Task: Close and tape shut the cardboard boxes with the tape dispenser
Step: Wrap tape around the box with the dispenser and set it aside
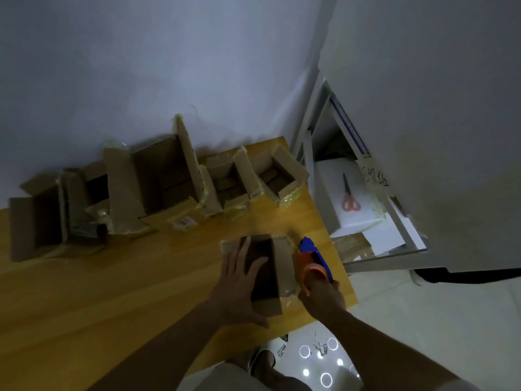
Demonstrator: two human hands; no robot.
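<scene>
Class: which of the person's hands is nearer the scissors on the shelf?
Right. The right hand, holding the tape dispenser, is closer to the scissors; the left hand lies farther left.

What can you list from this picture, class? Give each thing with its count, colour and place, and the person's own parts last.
small box: one, brown, near table edge, under left hand
open boxes: about five, brown, row along wall
tape dispenser: one, blue and orange, right of small box
table: one, yellow wood
scissors: one, orange handles, on white shelf
left hand: fingers flat on small box
right hand: grips tape dispenser
</scene>
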